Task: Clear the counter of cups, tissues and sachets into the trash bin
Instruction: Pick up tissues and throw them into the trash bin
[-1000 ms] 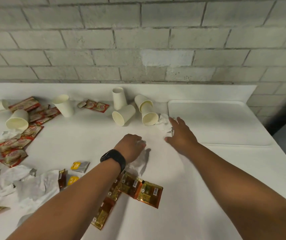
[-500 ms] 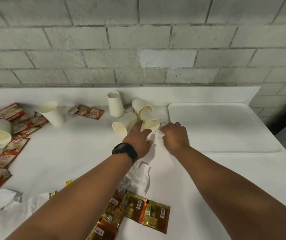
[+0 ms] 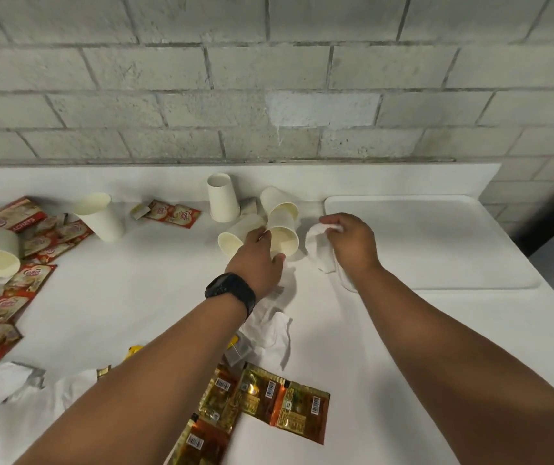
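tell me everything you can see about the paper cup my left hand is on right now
The paper cup is a plain cream tapered cup, matte, with no print showing. It lies tipped on its side on the white counter, open mouth toward the camera, and looks empty. Its base end tucks into a second tipped cup behind it. The left hand grips it at the rim, thumb under the mouth. Another fallen cup lies close on its left; whether they touch is hidden by the hand.
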Motion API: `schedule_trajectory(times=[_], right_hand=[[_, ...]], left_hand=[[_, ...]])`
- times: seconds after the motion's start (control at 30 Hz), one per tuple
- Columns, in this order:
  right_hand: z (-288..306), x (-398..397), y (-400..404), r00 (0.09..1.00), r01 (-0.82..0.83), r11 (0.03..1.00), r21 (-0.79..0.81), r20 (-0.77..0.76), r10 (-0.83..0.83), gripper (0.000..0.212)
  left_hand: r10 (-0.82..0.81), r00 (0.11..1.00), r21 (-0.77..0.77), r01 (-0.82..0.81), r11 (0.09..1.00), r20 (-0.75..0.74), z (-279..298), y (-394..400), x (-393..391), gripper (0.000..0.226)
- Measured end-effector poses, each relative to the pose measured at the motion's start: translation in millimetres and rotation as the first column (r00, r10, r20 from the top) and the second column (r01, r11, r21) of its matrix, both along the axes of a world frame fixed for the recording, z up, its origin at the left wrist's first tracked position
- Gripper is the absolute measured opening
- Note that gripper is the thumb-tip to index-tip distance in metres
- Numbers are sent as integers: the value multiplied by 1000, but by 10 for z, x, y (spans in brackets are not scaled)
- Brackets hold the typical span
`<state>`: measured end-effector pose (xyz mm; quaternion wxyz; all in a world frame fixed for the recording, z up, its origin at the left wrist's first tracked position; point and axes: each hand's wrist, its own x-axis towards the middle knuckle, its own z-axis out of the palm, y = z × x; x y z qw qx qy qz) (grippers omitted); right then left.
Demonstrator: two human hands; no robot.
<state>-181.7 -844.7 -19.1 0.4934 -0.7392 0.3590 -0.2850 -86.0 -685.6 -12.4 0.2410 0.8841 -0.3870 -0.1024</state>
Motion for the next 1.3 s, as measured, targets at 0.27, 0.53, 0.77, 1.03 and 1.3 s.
schedule_trajectory(times=[0.27, 0.53, 0.77, 1.03, 1.3], right_hand=[[318, -190, 190, 986, -30, 998, 56, 164, 20, 30], [540, -569, 424, 980, 82, 996, 45, 178, -89, 27], [468, -1064, 741, 926, 261, 951, 167, 237, -295, 30], [396, -1770, 1106, 837, 407, 876, 261, 278, -472, 24], [385, -2735, 1361, 724, 595, 773, 221, 271, -635, 18]], left_hand=[[23, 999, -124, -20, 992, 25, 132, 221, -10, 52], [-33, 998, -151, 40, 988, 48, 268, 400, -103, 48], [-215, 973, -243, 229, 943, 82, 411, 463, -409, 41], [-382, 920, -222, 392, 893, 89, 413, 450, -930, 36], [-534, 832, -228, 555, 800, 153, 469, 375, -1785, 35]])
